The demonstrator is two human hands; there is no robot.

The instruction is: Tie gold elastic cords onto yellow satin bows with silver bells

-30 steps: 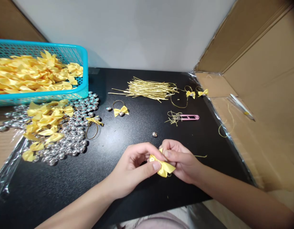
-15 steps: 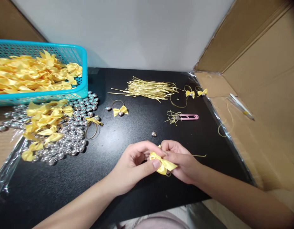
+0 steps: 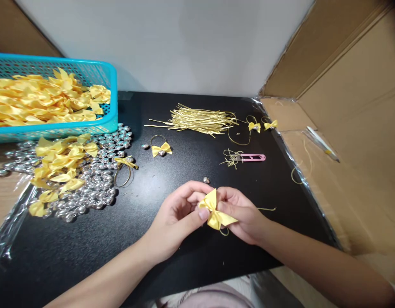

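Observation:
A yellow ribbon bow (image 3: pixel 216 217) is held between both hands above the front of the black table. My left hand (image 3: pixel 181 218) is closed on its left side, thumb on top near the knot. My right hand (image 3: pixel 244 216) pinches the bow from the right, its thumb pointing at the knot; some fingertips are hidden behind the ribbon. A small loop of gold cord (image 3: pixel 224 232) shows below the bow, and a loose end of cord (image 3: pixel 266 209) lies just right of my right hand. One silver bell (image 3: pixel 206 180) rests just beyond my fingers.
At the left stands a turquoise basket (image 3: pixel 114 92) of yellow bows, with silver bells (image 3: pixel 95 188) and loose bows (image 3: pixel 61 160) before it. Gold cords (image 3: pixel 200 119) lie in a bundle at the back. Pink thread snips (image 3: pixel 253 157) and finished bow loops (image 3: pixel 161 149) lie nearby.
The bow has turned between my fingers, so its upper loop now stands up and its knot faces me. My left index finger has drawn back from over the ribbon.

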